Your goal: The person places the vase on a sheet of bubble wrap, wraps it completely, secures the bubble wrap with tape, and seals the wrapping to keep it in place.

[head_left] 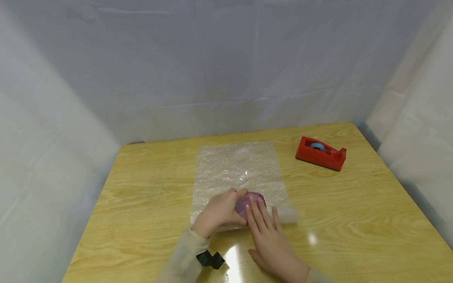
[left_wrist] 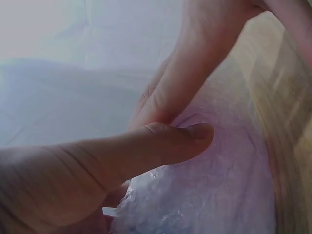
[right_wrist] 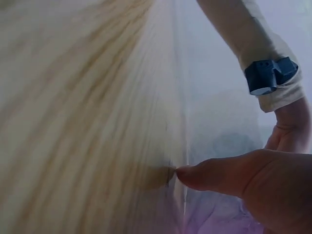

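Note:
A sheet of clear bubble wrap point(head_left: 237, 165) lies flat on the table, its near edge turned up around a purple thing point(head_left: 244, 203). The purple thing shows through the wrap point(left_wrist: 219, 195) in the left wrist view; its kind cannot be made out. My left hand point(head_left: 221, 210) holds the wrapped thing from its left side, thumb point(left_wrist: 180, 144) across the top of the wrap. With straight fingers, my right hand point(head_left: 272, 239) presses on the thing's right part. In the right wrist view the right thumb point(right_wrist: 209, 174) points at the wrap's edge by the tabletop.
A red tape dispenser point(head_left: 320, 154) with a blue core stands at the back right of the wooden table point(head_left: 148, 196). White sheeting point(head_left: 212, 59) hangs behind and at both sides. A loose flap of wrap point(head_left: 286, 214) sticks out right of the hands.

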Tool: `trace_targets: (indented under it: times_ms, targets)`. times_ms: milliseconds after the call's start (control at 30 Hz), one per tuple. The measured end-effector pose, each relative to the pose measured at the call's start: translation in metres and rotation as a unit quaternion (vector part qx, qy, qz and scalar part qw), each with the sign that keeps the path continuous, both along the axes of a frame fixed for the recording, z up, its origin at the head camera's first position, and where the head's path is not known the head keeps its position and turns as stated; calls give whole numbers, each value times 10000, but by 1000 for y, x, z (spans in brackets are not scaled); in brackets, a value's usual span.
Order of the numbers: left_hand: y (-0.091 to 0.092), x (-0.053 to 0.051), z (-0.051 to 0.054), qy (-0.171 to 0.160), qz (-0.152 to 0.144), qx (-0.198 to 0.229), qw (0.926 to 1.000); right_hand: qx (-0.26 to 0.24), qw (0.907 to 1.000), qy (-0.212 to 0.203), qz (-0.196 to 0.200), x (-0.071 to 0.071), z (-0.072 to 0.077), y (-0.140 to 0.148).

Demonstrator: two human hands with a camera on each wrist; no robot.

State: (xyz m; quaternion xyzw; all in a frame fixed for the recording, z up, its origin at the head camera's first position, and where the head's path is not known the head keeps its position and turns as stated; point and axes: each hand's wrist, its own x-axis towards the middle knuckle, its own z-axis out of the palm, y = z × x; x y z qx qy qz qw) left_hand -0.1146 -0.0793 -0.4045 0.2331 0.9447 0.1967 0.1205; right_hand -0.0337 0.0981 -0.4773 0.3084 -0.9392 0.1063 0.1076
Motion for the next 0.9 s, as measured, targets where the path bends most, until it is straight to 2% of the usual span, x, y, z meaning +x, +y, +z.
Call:
trace_targets:
  times_ms: [167, 267, 467, 633, 900]
  targets:
    - [-3, -7, 2, -310, 49, 221, 9993, -73, 9991, 427, -15, -10, -3, -2]
    - [-4, -10, 2, -243, 33, 216, 9995, -139, 9978, 641, -40, -16, -5, -2]
    - [-5, -10, 3, 465, -165, -136, 9987, -322, 9963, 802, -22, -31, -5, 0]
    - [-5, -12, 3, 1106, -257, -129, 9934, -399, 9959, 802, -98, -44, -4, 1]
    - [-6, -13, 1, 1623, -296, -147, 9862, -439, 9969, 623, -179, -57, 2, 0]
